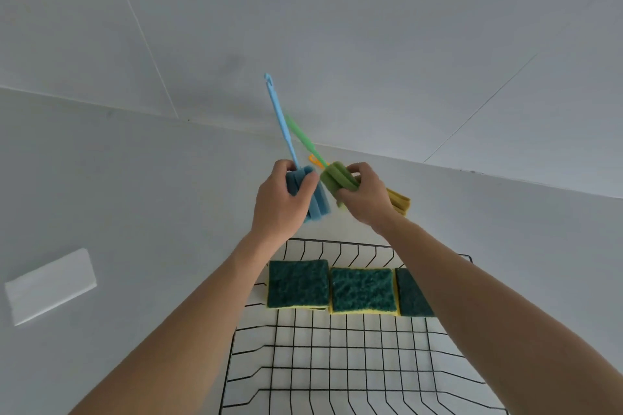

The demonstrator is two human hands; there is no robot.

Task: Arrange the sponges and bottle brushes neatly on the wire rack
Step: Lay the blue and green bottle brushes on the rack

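Note:
My left hand point(281, 200) grips the sponge head of a blue bottle brush point(315, 204), whose handle points up and away. My right hand point(365, 199) holds the sponge head of a green bottle brush point(337, 178), with its green handle crossing behind the blue one. Both brushes are held above the table, beyond the far edge of the black wire rack point(337, 364). A yellow bottle brush point(399, 200) lies on the table, partly hidden behind my right hand. Three green-and-yellow sponges point(362, 290) lie side by side in a row at the far end of the rack.
A white folded cloth or paper point(50, 285) lies on the table at the left. The white table meets a white tiled wall point(371, 27) just beyond the brushes. My right forearm covers part of the rightmost sponge point(411, 296).

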